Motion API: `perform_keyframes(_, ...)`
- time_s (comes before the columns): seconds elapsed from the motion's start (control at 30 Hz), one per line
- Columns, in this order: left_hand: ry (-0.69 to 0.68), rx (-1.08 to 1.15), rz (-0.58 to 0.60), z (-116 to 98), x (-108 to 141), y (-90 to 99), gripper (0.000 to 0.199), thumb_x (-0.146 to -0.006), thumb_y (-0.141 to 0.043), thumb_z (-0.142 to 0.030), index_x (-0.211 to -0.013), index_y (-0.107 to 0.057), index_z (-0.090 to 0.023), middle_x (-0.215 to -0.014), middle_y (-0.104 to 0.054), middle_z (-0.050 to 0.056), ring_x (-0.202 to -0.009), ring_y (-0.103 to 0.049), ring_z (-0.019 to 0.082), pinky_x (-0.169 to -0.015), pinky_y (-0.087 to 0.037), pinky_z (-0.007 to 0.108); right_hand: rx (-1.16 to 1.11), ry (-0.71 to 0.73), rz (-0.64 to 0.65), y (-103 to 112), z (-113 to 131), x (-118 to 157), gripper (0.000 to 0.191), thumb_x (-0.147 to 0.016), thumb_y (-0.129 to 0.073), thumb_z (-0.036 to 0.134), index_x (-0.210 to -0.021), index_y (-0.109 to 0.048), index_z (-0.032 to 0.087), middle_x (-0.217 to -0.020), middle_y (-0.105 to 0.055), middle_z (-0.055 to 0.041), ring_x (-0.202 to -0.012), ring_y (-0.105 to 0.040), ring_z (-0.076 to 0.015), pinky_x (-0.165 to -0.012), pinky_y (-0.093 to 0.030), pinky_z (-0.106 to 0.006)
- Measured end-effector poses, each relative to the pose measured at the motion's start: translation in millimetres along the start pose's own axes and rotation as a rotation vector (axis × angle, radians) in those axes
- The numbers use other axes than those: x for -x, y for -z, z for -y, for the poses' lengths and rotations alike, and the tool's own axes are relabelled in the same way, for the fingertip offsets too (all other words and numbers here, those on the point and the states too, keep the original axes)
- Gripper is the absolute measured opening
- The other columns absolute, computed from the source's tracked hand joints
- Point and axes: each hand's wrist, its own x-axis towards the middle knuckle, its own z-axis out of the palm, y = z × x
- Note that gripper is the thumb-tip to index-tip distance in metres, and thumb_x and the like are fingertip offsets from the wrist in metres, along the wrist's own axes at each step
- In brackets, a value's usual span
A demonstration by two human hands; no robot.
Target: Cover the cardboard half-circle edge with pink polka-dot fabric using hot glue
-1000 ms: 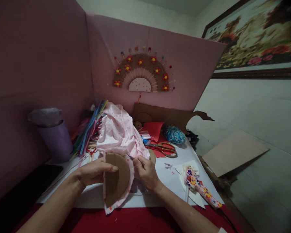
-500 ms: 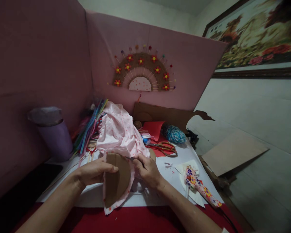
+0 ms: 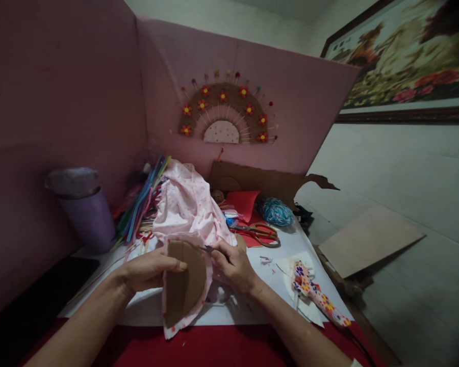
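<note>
My left hand (image 3: 153, 269) is closed on a half-circle of brown cardboard (image 3: 185, 285), its thumb pressed on the bare face. Pale pink dotted fabric (image 3: 207, 295) backs the cardboard and sticks out as a narrow border round the curve. My right hand (image 3: 231, 265) is closed at the upper right of that curve. From its fingers a short dark blade (image 3: 206, 248) points left at the fabric edge, apparently small scissors; their handles are hidden in the hand. Behind both hands lies a crumpled length of the same dotted cloth (image 3: 187, 204).
Large scissors (image 3: 258, 233) lie on red sheets beside blue yarn (image 3: 276, 211). A flower-patterned glue gun (image 3: 321, 298) rests at right, its cord trailing off the front. Coloured pipe cleaners (image 3: 147, 199) and a purple tumbler (image 3: 87, 214) stand left. Pink panels (image 3: 290, 112) enclose the back and left.
The dark blade by my right fingers shows a little more, at the fabric's edge. My left hand and the cardboard piece have stayed almost still.
</note>
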Motion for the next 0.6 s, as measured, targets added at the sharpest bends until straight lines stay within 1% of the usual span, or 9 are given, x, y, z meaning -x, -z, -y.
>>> perform_keyframes(0.07, 0.006, -0.003, -0.003, -0.1, -0.4, -0.8, 0.038, -0.056, -0.081, -0.022, -0.090, -0.067, -0.015, -0.083, -0.074, 0.005, -0.078, -0.065, 0.019, -0.072, -0.048, 0.028, 0.007, 0.011, 0.005, 0.9, 0.3, 0.4, 0.022, -0.090, -0.045, 0.030, -0.079, -0.060, 0.020, -0.066, -0.061, 0.0010, -0.063, -0.055, -0.0143, -0.066, -0.035, -0.024)
perform_keyframes(0.2, 0.006, -0.011, 0.009, 1.6, -2.0, -1.8, 0.037, -0.055, -0.080, -0.022, -0.089, -0.067, -0.014, -0.081, -0.074, 0.005, -0.077, -0.065, 0.019, -0.072, -0.048, 0.028, 0.066, 0.038, -0.024, 1.7, 3.5, 1.0, 0.022, -0.090, -0.045, 0.030, -0.077, -0.059, 0.020, -0.067, -0.062, 0.0004, -0.068, -0.056, -0.0156, -0.069, -0.035, -0.026)
perform_keyframes(0.37, -0.020, -0.022, 0.047, 4.0, -3.8, -1.5, 0.037, -0.057, -0.078, -0.021, -0.092, -0.067, -0.014, -0.084, -0.073, 0.005, -0.078, -0.065, 0.019, -0.073, -0.047, 0.029, 0.055, 0.047, -0.036, 1.4, 6.2, 1.3, 0.022, -0.089, -0.045, 0.031, -0.077, -0.059, 0.019, -0.068, -0.062, -0.0005, -0.067, -0.056, -0.0159, -0.064, -0.034, -0.025)
perform_keyframes(0.6, -0.012, -0.021, 0.026, 4.3, -2.4, -0.2, 0.036, -0.058, -0.078, -0.022, -0.091, -0.067, -0.016, -0.083, -0.073, 0.004, -0.079, -0.065, 0.019, -0.074, -0.047, 0.029, 0.070, 0.039, -0.069, 0.2, 2.3, -0.5, 0.024, -0.089, -0.045, 0.027, -0.069, -0.057, 0.019, -0.063, -0.059, 0.0001, -0.064, -0.054, -0.0151, -0.064, -0.032, -0.025)
